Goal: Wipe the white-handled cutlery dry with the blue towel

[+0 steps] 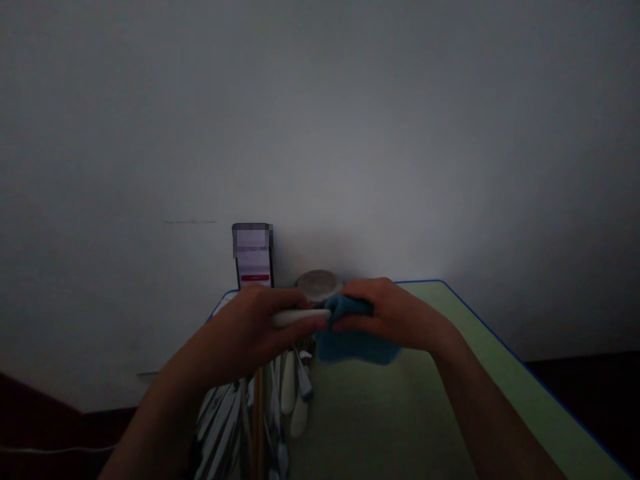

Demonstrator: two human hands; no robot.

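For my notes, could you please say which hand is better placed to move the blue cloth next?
Probably the right hand: it grips the blue cloth, while the left hand is occupied holding a white handle.

A teal-blue cloth [357,348] and an off-white handle [300,317] above a pale green, blue-edged bench [390,413] with silvery cutlery [220,423], brown sticks [258,420] and a black phone [254,260], its lilac-white screen crossed by a red bar [255,278], against a grey wall [320,133].
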